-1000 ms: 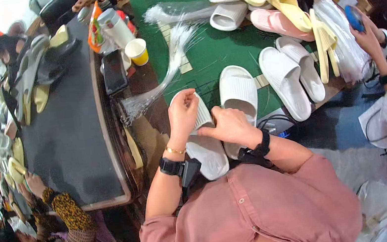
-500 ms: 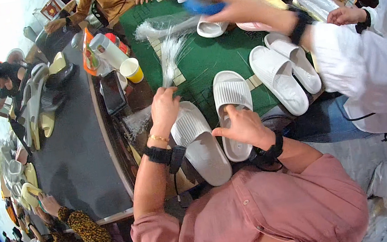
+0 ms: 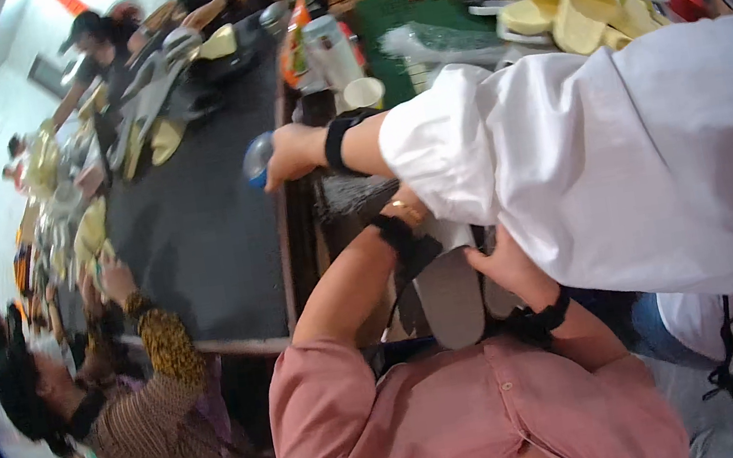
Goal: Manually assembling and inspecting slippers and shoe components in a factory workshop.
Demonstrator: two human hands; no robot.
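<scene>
A pair of light grey slide sandals lies in front of me. The left slide [image 3: 453,301] shows its bare footbed, while only a sliver of the right slide [image 3: 500,299] appears beside my right hand. My left hand [image 3: 409,206] is near the front of the left slide; a co-worker's white sleeve hides its fingers. My right hand [image 3: 516,268] is by the right slide with its thumb stretched out toward the pair. The sleeve covers part of that hand too. The slides' straps are mostly hidden.
A co-worker's white-sleeved arm [image 3: 605,174] crosses in front of me, its hand holding a round clear thing with a blue rim [image 3: 259,160]. Yellow slides [image 3: 584,7] are heaped at the back right. A paper cup [image 3: 363,93] and bottle [image 3: 332,49] stand beyond the dark table [image 3: 198,245].
The co-worker's arm has swept left across the table with the blue round thing and now covers my hands in part. My view has turned left. The slides' straps have become mostly hidden.
</scene>
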